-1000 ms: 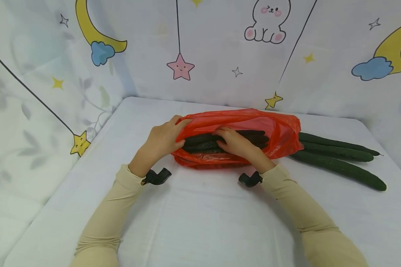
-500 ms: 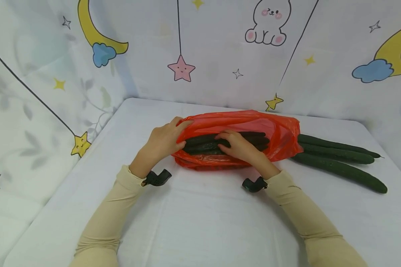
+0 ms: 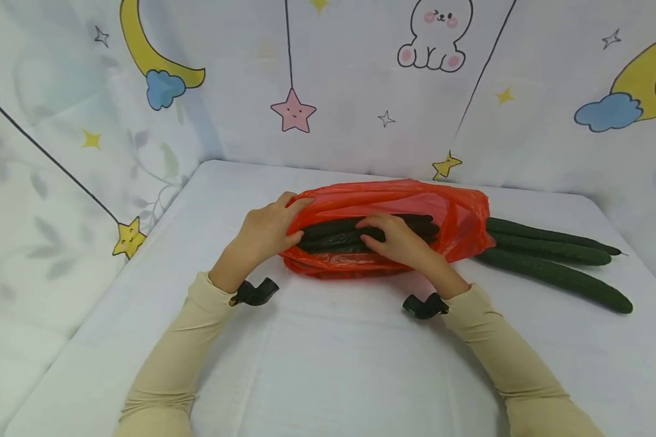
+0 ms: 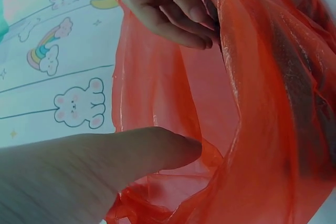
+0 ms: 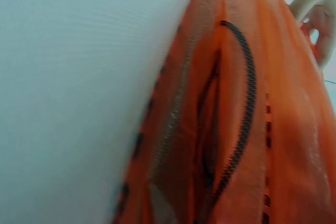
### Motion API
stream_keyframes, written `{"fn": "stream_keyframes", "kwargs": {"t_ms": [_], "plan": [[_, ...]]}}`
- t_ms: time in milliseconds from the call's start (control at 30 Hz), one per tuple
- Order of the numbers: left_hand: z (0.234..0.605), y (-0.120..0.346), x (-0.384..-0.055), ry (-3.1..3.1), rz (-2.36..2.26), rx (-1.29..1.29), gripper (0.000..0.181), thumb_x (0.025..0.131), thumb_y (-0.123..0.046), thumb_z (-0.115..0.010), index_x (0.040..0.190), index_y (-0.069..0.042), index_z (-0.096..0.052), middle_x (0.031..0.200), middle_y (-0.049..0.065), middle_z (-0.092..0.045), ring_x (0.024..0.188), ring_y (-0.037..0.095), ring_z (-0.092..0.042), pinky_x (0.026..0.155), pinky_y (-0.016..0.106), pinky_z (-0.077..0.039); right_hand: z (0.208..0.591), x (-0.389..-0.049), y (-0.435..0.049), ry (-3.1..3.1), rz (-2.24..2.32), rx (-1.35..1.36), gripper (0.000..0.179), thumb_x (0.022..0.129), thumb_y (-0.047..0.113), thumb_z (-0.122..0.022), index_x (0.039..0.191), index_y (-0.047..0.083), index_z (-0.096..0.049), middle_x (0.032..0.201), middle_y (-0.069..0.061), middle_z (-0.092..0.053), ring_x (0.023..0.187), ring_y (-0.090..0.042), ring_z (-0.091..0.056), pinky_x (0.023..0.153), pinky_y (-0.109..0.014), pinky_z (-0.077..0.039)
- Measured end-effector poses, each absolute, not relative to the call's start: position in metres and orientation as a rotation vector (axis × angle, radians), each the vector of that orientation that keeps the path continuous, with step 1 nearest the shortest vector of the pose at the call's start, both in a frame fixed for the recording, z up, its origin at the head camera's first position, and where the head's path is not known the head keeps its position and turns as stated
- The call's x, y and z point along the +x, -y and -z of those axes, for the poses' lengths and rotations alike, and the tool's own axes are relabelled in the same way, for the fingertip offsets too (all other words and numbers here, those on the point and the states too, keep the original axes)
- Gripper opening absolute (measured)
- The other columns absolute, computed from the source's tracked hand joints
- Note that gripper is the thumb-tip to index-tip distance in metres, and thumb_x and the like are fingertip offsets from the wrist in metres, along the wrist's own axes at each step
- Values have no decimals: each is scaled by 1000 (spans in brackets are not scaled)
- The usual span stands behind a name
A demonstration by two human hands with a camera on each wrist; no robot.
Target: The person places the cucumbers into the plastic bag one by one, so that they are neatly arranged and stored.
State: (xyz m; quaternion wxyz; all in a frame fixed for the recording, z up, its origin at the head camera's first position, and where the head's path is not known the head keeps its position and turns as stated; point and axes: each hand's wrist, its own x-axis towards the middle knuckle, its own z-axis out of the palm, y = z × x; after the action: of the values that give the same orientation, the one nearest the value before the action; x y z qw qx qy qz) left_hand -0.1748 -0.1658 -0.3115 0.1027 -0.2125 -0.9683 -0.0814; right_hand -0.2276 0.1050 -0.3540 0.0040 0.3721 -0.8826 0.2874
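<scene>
Cucumbers (image 3: 328,229) laid in a red bag (image 3: 461,227)

The bag is set on the bench (image 3: 350,358), its left edge pinched by the left hand (image 3: 266,227). The right hand (image 3: 398,240) is poised over the cucumbers, thumb and bent fingers parted; whether they are touched cannot be told. Three loose cucumbers (image 3: 557,249) are partly hidden behind the bag's right end.

No text, number, brand or label can be read. Only the red bag (image 5: 299,124) bears anything like print: in the right wrist view, a broken row of dark marks (image 5: 269,141) runs down its side at four o'clock, and a second dark row (image 5: 139,142) follows its edge at seven o'clock. Both are too blurred to tell whether they are lettering.
</scene>
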Motion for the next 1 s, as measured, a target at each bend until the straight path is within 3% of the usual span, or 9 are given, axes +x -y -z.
{"fn": "stream_keyframes", "kwargs": {"t_ms": [1000], "plan": [[312,164,-178,2891,249,-621,61,89,-25,-71,143,-12,-47,133,16,-52,76,28,-64,50,34,-50,332,-194,-137,2670,-991,1131,24,88,0,-68,112,-2,-67,114,-14,-65,111,-31,-59,93,-51,-50]]}}
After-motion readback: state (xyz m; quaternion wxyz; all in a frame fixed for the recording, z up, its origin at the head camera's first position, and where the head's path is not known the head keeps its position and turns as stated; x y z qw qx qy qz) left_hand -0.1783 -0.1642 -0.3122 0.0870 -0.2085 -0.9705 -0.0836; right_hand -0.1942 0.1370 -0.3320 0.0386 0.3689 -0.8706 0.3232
